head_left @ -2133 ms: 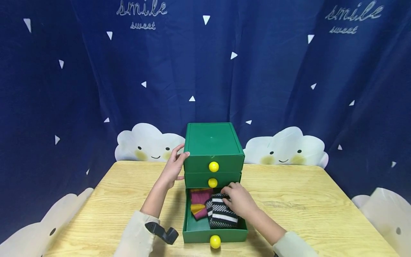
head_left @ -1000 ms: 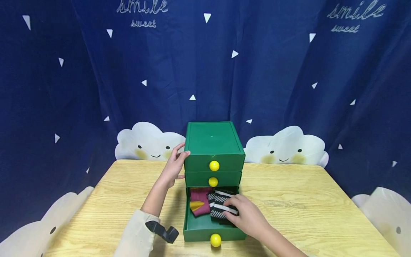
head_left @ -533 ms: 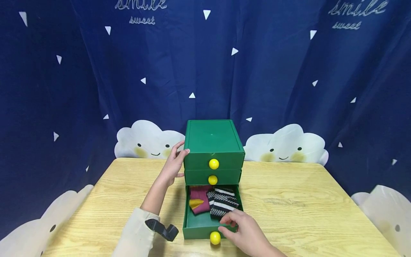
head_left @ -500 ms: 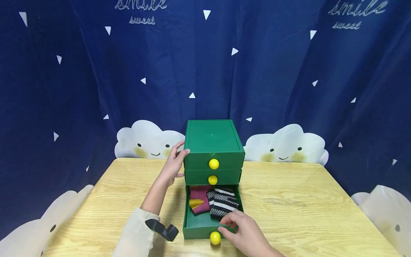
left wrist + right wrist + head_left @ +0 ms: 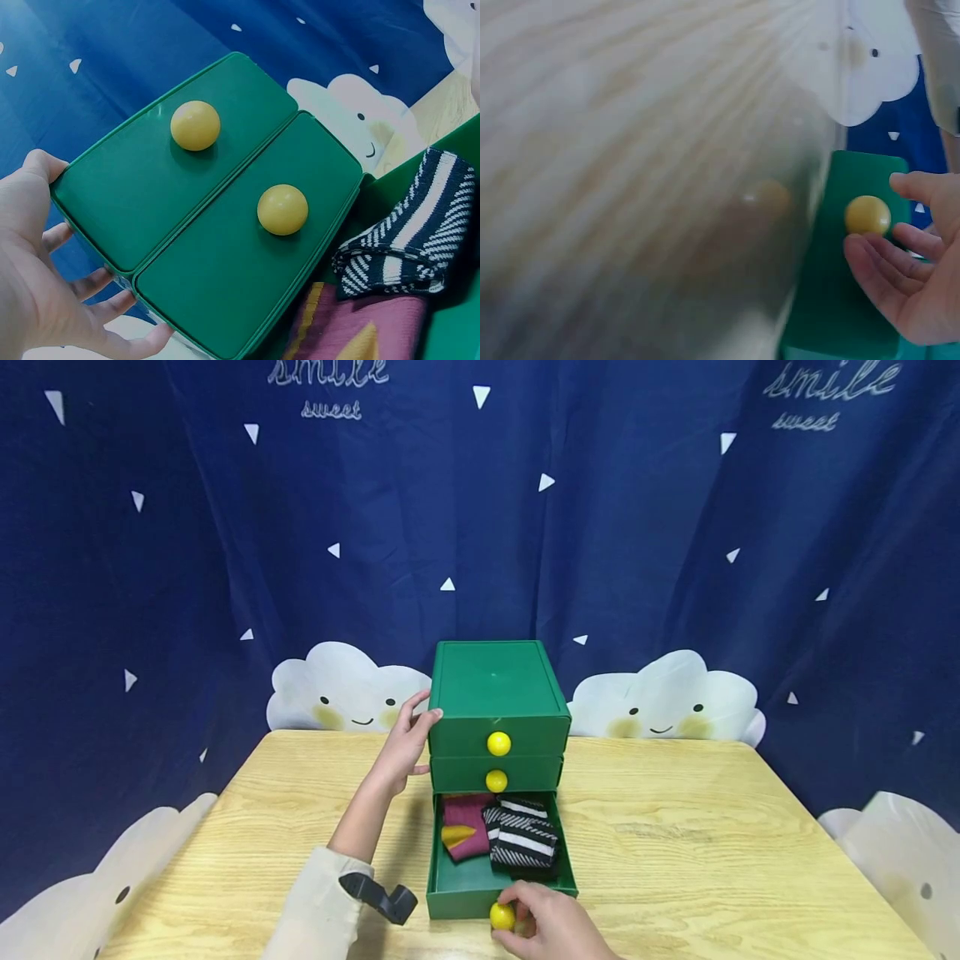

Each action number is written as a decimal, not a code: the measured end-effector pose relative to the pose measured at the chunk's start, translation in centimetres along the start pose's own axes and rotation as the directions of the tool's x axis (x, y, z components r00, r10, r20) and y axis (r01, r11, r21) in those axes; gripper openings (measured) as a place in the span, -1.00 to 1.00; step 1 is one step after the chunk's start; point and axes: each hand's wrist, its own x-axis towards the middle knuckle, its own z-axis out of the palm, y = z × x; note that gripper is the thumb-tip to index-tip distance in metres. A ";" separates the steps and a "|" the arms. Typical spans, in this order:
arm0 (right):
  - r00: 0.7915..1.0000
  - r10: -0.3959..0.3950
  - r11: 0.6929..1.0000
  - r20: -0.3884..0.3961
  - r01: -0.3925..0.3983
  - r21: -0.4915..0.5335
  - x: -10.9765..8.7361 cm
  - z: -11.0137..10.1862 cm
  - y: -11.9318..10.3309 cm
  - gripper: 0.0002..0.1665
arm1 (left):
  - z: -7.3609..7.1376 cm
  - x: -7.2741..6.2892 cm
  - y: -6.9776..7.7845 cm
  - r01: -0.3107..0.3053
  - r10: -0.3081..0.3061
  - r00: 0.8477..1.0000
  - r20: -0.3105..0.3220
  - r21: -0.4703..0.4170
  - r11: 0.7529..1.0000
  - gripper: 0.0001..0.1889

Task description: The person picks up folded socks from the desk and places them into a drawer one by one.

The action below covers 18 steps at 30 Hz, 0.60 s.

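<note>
A green drawer cabinet (image 5: 495,681) with yellow ball knobs stands on the table, its bottom drawer (image 5: 461,903) pulled out. Inside lie a folded magenta-and-yellow sock (image 5: 467,831) on the left and folded black-and-white patterned socks (image 5: 525,843) on the right. My left hand (image 5: 405,747) rests against the cabinet's left side, fingers spread, thumb at the upper front corner; the left wrist view shows this hand (image 5: 52,277) close beside the two upper drawers. At the open drawer's front, my right hand (image 5: 551,922) has its thumb and fingers around the yellow knob (image 5: 868,215).
The wooden table (image 5: 675,835) extends to both sides of the cabinet. Behind it hangs a dark blue curtain (image 5: 637,543) with white triangles and smiling clouds. A black wrist mount (image 5: 378,900) sits on my left sleeve.
My right hand has left the patterned socks and moved toward me, down to the bottom drawer's knob. The patterned socks sit more neatly folded in the drawer. My left hand has stayed put.
</note>
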 end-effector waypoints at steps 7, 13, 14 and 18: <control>0.995 -0.080 0.984 -0.052 0.070 -0.166 0.3 0.6 0.7 -0.72 | 0.2 -0.1 0.1 -0.002 0.002 1.000 -0.003 0.004 1.000 -0.38; 0.985 -0.091 0.983 -0.144 0.066 -0.174 1.9 0.6 1.5 -0.80 | 0.2 -0.2 0.2 -0.001 0.001 1.000 -0.003 0.006 1.000 -0.38; 0.983 -0.087 0.984 -0.159 0.060 -0.169 2.4 0.6 1.6 -0.80 | 0.2 -0.2 0.2 -0.002 0.003 1.000 -0.003 0.007 1.000 -0.38; 0.974 -0.080 0.986 -0.211 0.046 -0.160 4.7 0.8 2.4 -0.81 | 0.2 -0.3 0.2 -0.002 0.002 1.000 -0.003 0.007 1.000 -0.39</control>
